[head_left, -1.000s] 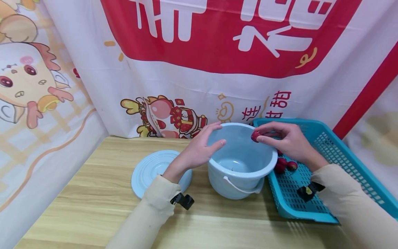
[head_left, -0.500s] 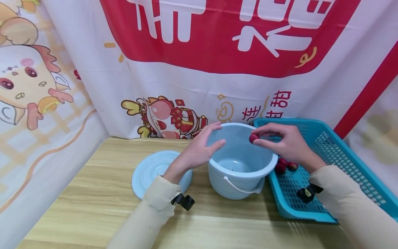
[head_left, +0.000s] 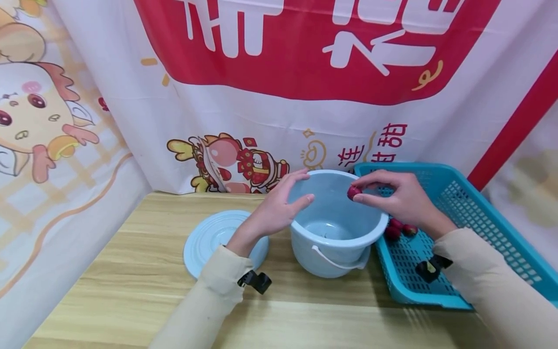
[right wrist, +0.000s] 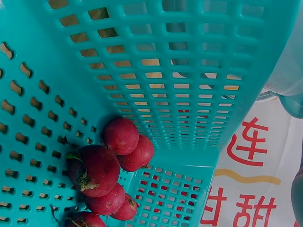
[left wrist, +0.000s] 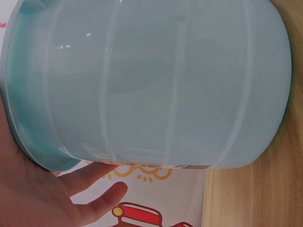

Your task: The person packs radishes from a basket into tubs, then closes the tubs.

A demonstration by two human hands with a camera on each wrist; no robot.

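A pale blue bucket [head_left: 329, 261] stands upright on the wooden table, its white handle lowered at the front. My left hand [head_left: 279, 206] holds the bucket's left rim, thumb over the opening and fingers along the outside; the left wrist view shows fingers [left wrist: 97, 198] by the outer wall. Above the bucket's right side, my right hand [head_left: 398, 196] pinches a small red radish [head_left: 353, 193] between thumb and fingertips. Several more radishes [right wrist: 97, 170] lie bunched in the teal perforated basket [head_left: 418, 297] to the right. The right hand is mostly outside the right wrist view.
The bucket's round blue lid [head_left: 202, 242] lies flat on the table, partly beneath the left forearm. Close against the bucket's right side is the basket's raised wall. A printed cloth [head_left: 261, 116] hangs behind the table, with another along the left.
The right hand has shifted the radish slightly left over the bucket opening. The left hand keeps its place at the rim. The head view has tilted a little.
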